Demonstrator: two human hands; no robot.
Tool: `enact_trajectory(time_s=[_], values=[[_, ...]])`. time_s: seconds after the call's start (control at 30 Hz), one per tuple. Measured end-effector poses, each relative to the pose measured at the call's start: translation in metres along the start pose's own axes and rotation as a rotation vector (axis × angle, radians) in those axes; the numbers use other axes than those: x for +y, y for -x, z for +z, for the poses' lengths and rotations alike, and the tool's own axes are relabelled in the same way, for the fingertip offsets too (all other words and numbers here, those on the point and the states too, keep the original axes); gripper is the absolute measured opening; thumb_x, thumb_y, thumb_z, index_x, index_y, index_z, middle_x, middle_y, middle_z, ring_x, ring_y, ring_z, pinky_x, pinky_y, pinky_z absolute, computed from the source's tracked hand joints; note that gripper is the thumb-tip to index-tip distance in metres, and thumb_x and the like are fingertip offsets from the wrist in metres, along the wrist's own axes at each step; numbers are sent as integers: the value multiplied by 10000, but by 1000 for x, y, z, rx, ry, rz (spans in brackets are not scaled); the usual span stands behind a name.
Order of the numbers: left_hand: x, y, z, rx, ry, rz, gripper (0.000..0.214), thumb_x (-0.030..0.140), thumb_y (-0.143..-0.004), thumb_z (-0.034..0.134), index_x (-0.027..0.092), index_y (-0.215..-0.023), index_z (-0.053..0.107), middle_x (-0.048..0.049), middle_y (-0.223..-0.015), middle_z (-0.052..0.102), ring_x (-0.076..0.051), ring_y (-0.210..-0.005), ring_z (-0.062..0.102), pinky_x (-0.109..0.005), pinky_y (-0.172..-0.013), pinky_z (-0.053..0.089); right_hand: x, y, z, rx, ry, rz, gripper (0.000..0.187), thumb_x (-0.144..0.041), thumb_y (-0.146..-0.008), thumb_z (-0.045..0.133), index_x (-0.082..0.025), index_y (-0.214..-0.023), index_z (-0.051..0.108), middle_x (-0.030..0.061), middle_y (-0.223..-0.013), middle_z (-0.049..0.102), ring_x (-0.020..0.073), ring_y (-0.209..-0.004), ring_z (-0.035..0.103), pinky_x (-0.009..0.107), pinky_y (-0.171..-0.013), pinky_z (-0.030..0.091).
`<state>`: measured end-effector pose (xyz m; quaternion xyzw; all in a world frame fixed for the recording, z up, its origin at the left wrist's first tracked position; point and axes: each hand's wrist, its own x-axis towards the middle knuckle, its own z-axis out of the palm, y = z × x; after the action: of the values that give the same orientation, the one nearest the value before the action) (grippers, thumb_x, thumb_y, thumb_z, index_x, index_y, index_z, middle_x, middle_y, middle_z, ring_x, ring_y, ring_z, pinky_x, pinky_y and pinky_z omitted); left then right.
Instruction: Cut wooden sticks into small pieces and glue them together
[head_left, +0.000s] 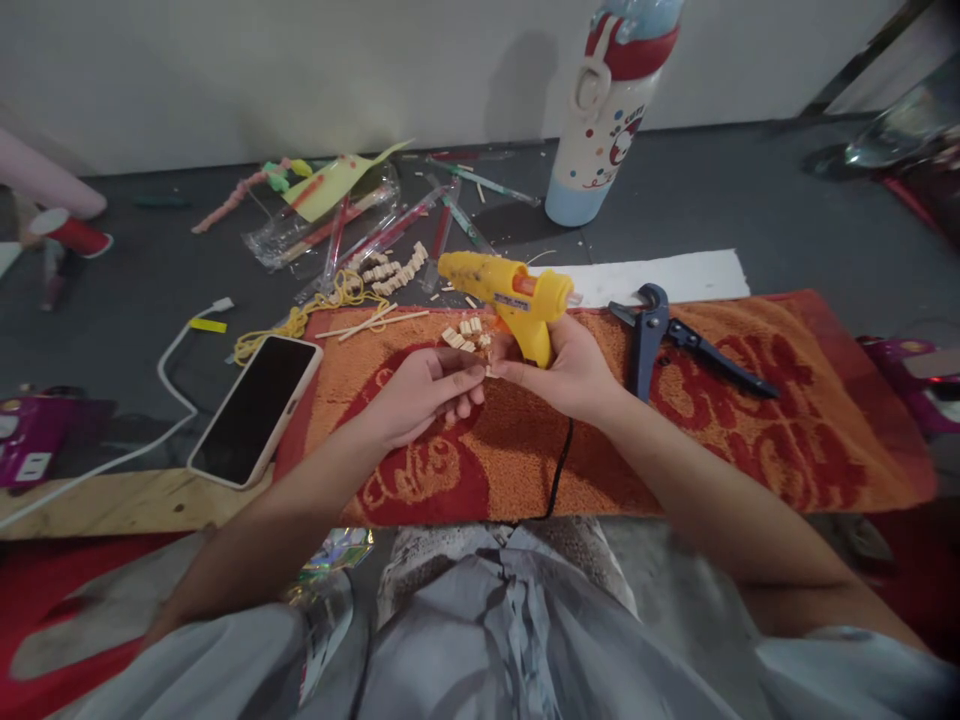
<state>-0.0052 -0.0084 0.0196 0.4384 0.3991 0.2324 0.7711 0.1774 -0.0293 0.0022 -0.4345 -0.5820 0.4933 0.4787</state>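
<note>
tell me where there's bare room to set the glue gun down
Barest: the right end of the towel, past the blue cutters, and the grey floor right of the bottle, behind the white strip. Crowded: left of the glue gun in the right hand, among wood bits, tubes and phone.

The glue gun (510,290) in the right hand (571,370) sits over the far edge of the towel (787,430), with wooden pieces (466,335) just left of it, the cutter (675,345) to the right, the phone (253,408) at the left end and the bottle (607,110) far behind.
</note>
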Motion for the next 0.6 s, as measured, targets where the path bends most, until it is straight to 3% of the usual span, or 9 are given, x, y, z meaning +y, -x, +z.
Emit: enact_trajectory(time_s=[0.3, 0.6], values=[[1, 0, -3, 19, -4, -19, 267, 312, -669, 792, 128, -712, 604, 38, -557, 609, -22, -399, 499, -114, -366, 357, 1, -1, -3, 117, 97, -23, 275, -314, -729, 688, -225, -890, 485, 2, -797, 616, 159, -724, 597, 366, -726, 510], [9, -3, -13, 120, 45, 29, 180, 264, -710, 726, 134, -708, 602, 41, -550, 572, -18, -389, 464, -110, -355, 312, 0, -8, -48, 300, 419, -61, 227, -235, -760, 651, -234, -946, 521, 15, -822, 630, 182, -738, 608, 364, -695, 504]])
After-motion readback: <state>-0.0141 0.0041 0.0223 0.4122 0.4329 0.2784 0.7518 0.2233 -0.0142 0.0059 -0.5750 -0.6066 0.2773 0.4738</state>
